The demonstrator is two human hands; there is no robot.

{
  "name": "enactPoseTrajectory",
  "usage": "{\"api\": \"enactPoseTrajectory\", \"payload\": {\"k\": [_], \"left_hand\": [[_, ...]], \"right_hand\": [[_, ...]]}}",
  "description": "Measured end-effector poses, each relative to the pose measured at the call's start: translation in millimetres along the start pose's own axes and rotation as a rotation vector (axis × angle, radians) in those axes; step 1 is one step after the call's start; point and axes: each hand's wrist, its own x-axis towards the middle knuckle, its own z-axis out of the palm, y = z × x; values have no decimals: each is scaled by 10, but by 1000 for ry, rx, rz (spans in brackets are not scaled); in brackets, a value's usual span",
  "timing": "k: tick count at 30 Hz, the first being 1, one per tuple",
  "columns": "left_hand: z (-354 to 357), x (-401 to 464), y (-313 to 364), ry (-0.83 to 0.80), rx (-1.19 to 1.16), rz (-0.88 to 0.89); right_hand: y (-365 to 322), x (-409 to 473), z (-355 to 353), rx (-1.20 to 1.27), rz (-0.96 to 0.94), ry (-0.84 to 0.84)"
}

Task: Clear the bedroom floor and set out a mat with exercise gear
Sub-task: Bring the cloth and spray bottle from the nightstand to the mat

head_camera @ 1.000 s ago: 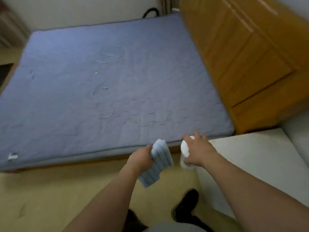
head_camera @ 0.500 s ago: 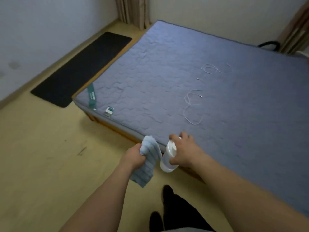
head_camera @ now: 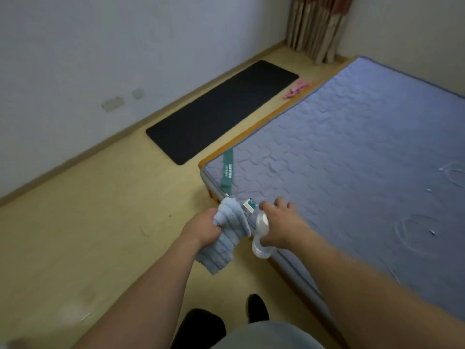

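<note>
My left hand (head_camera: 202, 226) grips a light blue ribbed towel (head_camera: 226, 238) that hangs down from my fist. Beside it, my right hand (head_camera: 279, 226) holds a clear plastic bottle with a white cap (head_camera: 260, 238), tilted, just over the corner of the bed. A black exercise mat (head_camera: 221, 110) lies flat on the wooden floor between the wall and the bed, ahead and to the left. A green resistance band (head_camera: 227, 173) drapes over the near corner of the blue mattress (head_camera: 352, 159). A pink item (head_camera: 297, 89), perhaps a rope or band, lies on the floor beside the mat's far end.
The bed fills the right side, with thin white cables (head_camera: 417, 230) on it. Folded curtains (head_camera: 317, 26) hang in the far corner. Wall sockets (head_camera: 113, 104) sit low on the left wall. Bare wooden floor (head_camera: 88, 235) stretches left. My dark shoes (head_camera: 255, 308) are below.
My view has swung left from the bed and wooden cabinet toward the wall, so the whole black mat and pink item now show. Both hands still hold the towel and bottle.
</note>
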Motion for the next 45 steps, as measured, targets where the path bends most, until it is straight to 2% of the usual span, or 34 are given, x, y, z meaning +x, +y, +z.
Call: {"api": "enactPoseTrajectory", "payload": {"k": [9, 14, 21, 26, 32, 36, 39, 42, 45], "left_hand": [[-1463, 1450, -894, 41, -40, -12], [-2515, 2280, -1518, 31, -29, -4], [-3403, 3068, -2013, 15, -49, -34], [-3968, 3826, -2314, 27, -27, -39], [-4854, 4898, -2696, 117, -53, -152], [-5293, 5528, -2787, 167, -47, -199], [-5459, 5983, -2670, 128, 23, -205], [-5576, 6736, -2281, 62, 133, -131], [-5617, 7329, -1767, -17, 116, -29]], "right_hand": [[-1260, 1882, -431, -52, -17, -3], [-2120, 2865, -697, -126, -14, -27], [-2826, 3878, -1089, -22, 27, -64], [-3312, 4895, -1263, -165, -91, -89], [-3764, 6332, -1682, -36, -121, -37], [-3945, 7015, -1978, -25, -160, -74], [-3852, 7387, -2207, 52, -126, -93], [-3549, 7827, -2475, 115, -57, -68], [-3180, 8098, -2725, 162, 61, 2]]}}
